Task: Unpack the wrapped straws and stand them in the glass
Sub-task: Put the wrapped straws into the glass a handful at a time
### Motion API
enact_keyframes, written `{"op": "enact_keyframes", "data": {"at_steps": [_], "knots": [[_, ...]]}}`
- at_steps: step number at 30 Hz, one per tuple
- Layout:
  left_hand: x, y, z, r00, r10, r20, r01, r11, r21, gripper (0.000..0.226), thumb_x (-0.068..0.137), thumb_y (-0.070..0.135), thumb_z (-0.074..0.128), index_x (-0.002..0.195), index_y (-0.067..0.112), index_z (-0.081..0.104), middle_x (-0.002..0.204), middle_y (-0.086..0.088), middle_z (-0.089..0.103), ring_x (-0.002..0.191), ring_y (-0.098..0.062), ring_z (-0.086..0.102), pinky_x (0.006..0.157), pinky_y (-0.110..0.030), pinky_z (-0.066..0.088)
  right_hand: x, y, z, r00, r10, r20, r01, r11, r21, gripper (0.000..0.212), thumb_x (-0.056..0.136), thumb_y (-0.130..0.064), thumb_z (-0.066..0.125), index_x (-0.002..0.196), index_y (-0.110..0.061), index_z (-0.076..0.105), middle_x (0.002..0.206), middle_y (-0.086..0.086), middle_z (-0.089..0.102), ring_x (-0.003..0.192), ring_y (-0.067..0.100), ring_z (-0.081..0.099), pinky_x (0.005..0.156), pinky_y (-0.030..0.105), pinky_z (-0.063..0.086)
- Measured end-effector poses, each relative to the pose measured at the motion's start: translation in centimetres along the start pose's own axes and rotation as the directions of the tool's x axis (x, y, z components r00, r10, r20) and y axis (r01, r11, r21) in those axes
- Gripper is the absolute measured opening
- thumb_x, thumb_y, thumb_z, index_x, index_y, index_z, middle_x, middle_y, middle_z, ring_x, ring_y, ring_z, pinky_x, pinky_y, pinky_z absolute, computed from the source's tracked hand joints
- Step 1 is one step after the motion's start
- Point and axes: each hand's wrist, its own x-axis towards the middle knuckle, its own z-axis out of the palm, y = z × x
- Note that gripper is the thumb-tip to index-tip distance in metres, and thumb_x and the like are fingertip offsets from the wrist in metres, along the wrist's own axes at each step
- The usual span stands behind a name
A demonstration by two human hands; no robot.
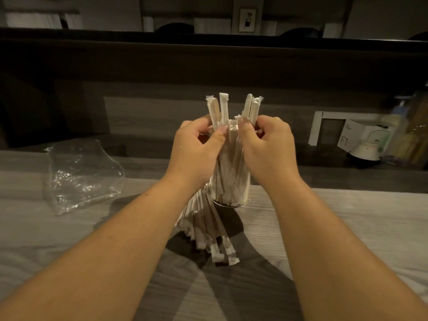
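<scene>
Most wrapped straws (228,181) already stand in the glass (231,202); both hands, left hand (196,144) and right hand (266,147), pinch their tops. A fanned pile (206,230) at 6 o'clock on the tabletop (69,239) remains.
</scene>
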Motion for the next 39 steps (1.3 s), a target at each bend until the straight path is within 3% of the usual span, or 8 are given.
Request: {"op": "enact_keyframes", "data": {"at_steps": [5, 15, 22, 24, 27, 31, 34, 39], "knots": [[0.1, -0.1, 0.0, 0.999, 0.021, -0.041, -0.019, 0.999, 0.048, 0.016, 0.095, 0.034, 0.067, 0.11, 0.034, 0.072, 0.103, -0.01, 0.064, 0.091, -0.021, 0.067, 0.08, -0.039, 0.062, -0.2, 0.2, -0.2, 0.999, 0.013, 0.044, -0.012, 1.0, -0.003, 0.036, 0.102, -0.039, 0.055, 0.073, -0.019, 0.062, 0.083, 0.004, 0.061, 0.061, 0.006, 0.053, 0.055, 0.013, 0.039], [0.1, 0.3, -0.2, 0.999, -0.043, -0.013, 0.042, 0.997, -0.067, 0.025, 0.094, 0.037, 0.067, 0.117, 0.031, 0.072, 0.118, -0.009, 0.063, 0.101, -0.022, 0.068, 0.088, -0.041, 0.06, -0.5, 0.5, 0.0, 0.999, -0.023, -0.036, 0.023, 1.0, 0.017, 0.037, 0.098, -0.04, 0.058, 0.075, -0.013, 0.067, 0.083, 0.009, 0.062, 0.069, 0.01, 0.052, 0.058, 0.013, 0.037], [-0.3, 0.3, -0.1, 1.0, 0.018, -0.015, -0.016, 0.996, 0.082, 0.022, 0.092, 0.025, 0.071, 0.114, 0.027, 0.072, 0.115, 0.003, 0.058, 0.104, -0.009, 0.061, 0.093, -0.032, 0.057, -0.6, 0.6, 0.3, 0.998, -0.036, -0.058, 0.035, 0.999, -0.015, 0.026, 0.1, -0.036, 0.058, 0.083, -0.02, 0.069, 0.09, 0.002, 0.06, 0.072, 0.007, 0.053, 0.058, 0.009, 0.038], [-0.4, 0.4, -0.3, 0.999, 0.052, -0.005, -0.051, 0.996, 0.068, 0.029, 0.095, 0.026, 0.066, 0.124, 0.033, 0.067, 0.114, 0.004, 0.056, 0.104, -0.008, 0.06, 0.092, -0.026, 0.055, -0.6, 0.6, 0.3, 0.992, -0.064, -0.111, 0.07, 0.996, 0.051, 0.016, 0.101, -0.034, 0.057, 0.099, -0.023, 0.069, 0.096, -0.001, 0.06, 0.077, 0.006, 0.055, 0.066, 0.013, 0.043], [-0.5, 0.9, -0.3, 0.991, 0.132, -0.016, -0.132, 0.991, 0.029, 0.03, 0.101, 0.023, 0.058, 0.129, 0.033, 0.062, 0.115, 0.004, 0.057, 0.098, -0.003, 0.06, 0.086, -0.016, 0.053, -0.5, 0.5, 0.2, 0.98, -0.125, -0.152, 0.144, 0.982, 0.122, 0.027, 0.102, -0.029, 0.056, 0.128, -0.029, 0.064, 0.106, -0.009, 0.052, 0.092, 0.008, 0.057, 0.081, 0.021, 0.053], [-0.6, 1.0, -0.3, 0.959, 0.276, 0.061, -0.281, 0.953, 0.109, 0.032, 0.102, 0.009, 0.054, 0.131, 0.019, 0.064, 0.123, 0.011, 0.06, 0.113, 0.002, 0.058, 0.097, -0.019, 0.05, -0.7, 0.5, 0.7, 0.973, -0.219, -0.08, 0.223, 0.974, 0.043, 0.023, 0.102, -0.03, 0.056, 0.12, -0.027, 0.07, 0.106, -0.024, 0.051, 0.111, 0.018, 0.056, 0.09, 0.042, 0.056], [-0.5, 0.3, -0.5, 0.94, 0.326, 0.101, -0.34, 0.922, 0.186, 0.035, 0.1, 0.009, 0.054, 0.132, 0.02, 0.065, 0.128, 0.011, 0.064, 0.126, -0.004, 0.055, 0.109, -0.034, 0.047, -0.7, 0.6, 0.5, 0.974, -0.202, -0.097, 0.208, 0.977, 0.051, 0.019, 0.1, -0.031, 0.061, 0.111, -0.024, 0.074, 0.109, -0.014, 0.058, 0.11, 0.02, 0.057, 0.089, 0.042, 0.056], [-0.6, -0.6, -0.6, 0.96, 0.249, 0.126, -0.267, 0.95, 0.164, 0.034, 0.103, 0.012, 0.053, 0.135, 0.017, 0.063, 0.138, 0.006, 0.062, 0.135, -0.003, 0.05, 0.114, -0.03, 0.041, -0.9, 0.8, 0.1, 0.985, -0.155, -0.075, 0.161, 0.984, 0.079, 0.014, 0.095, -0.02, 0.069, 0.108, -0.021, 0.075, 0.102, -0.012, 0.065, 0.099, 0.012, 0.064, 0.087, 0.038, 0.058]]}}
